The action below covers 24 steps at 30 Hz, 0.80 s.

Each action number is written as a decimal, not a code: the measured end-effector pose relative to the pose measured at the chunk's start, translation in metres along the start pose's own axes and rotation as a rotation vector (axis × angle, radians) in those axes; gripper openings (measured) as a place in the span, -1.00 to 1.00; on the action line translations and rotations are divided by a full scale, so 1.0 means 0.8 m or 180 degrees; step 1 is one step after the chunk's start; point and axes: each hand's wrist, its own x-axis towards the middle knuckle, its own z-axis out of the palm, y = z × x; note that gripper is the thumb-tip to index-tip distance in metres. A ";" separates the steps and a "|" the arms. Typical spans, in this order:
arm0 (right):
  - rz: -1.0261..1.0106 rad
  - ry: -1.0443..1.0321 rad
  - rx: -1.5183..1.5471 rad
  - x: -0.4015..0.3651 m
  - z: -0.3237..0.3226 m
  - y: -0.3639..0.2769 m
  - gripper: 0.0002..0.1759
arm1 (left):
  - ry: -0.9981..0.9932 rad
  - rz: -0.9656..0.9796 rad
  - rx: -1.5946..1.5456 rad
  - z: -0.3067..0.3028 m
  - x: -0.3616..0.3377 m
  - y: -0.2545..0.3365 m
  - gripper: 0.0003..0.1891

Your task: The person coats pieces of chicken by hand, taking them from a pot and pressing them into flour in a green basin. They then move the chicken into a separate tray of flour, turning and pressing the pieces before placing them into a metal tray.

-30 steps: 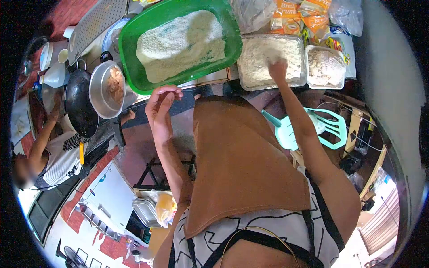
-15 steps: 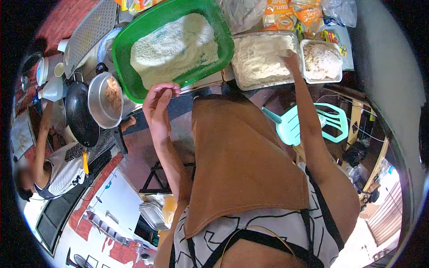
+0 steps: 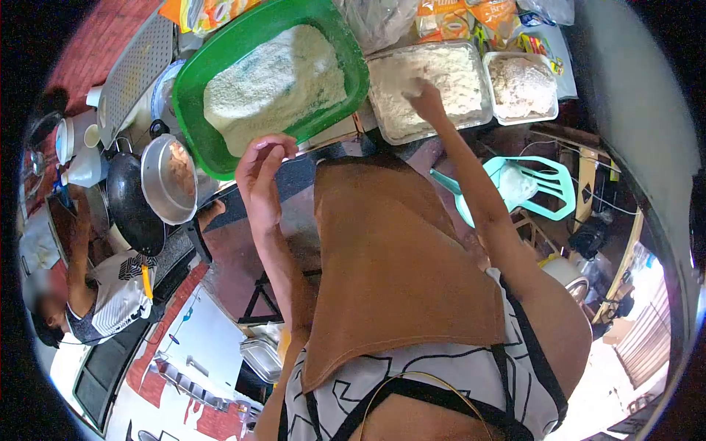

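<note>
My right hand reaches over the left part of a clear rectangular tray filled with pale, lumpy flour-like coating. Its fingers are smeared by motion, so I cannot tell whether they hold anything. To the right sits a smaller clear tub heaped with flour-coated pieces. My left hand hovers by the near rim of a green basin, its fingers loosely curled, dusted white, and with nothing visible in them. White powder covers much of the basin's bottom.
A metal pot with pinkish pieces and a black wok stand left of the basin. Orange bread crumb packets and plastic bags lie behind the trays. Another person is at the far left. Below right is a turquoise slotted plastic piece.
My right hand has moved left across the tray, from its right edge near the small tub to its left part. My left hand stays curled by the basin. The view has shifted slightly.
</note>
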 end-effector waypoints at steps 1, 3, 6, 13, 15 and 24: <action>0.0001 0.0005 -0.0002 -0.008 0.004 0.011 -0.51 | -0.0005 0.0002 -0.0002 0.000 -0.001 0.001 -0.85; 0.0054 0.0065 -0.0351 -0.029 0.010 0.034 -0.49 | 0.0103 -0.0050 -0.0008 0.000 -0.005 0.003 -0.85; -0.0031 0.0212 -0.1210 -0.061 -0.024 0.033 -0.49 | 0.0100 -0.0032 -0.0033 -0.005 -0.011 0.000 -0.85; 0.0374 0.0321 -0.2066 -0.064 0.035 0.017 -0.18 | 0.0115 -0.0124 -0.0107 -0.005 -0.016 -0.004 -0.84; 0.0554 -0.0082 -0.1822 -0.056 0.053 0.009 -0.15 | 0.0142 -0.0158 -0.0079 -0.001 -0.014 -0.002 -0.84; 0.1069 0.0480 -0.0381 -0.024 0.106 -0.022 -0.48 | -0.0029 -0.0099 -0.0109 0.013 -0.005 -0.003 -0.83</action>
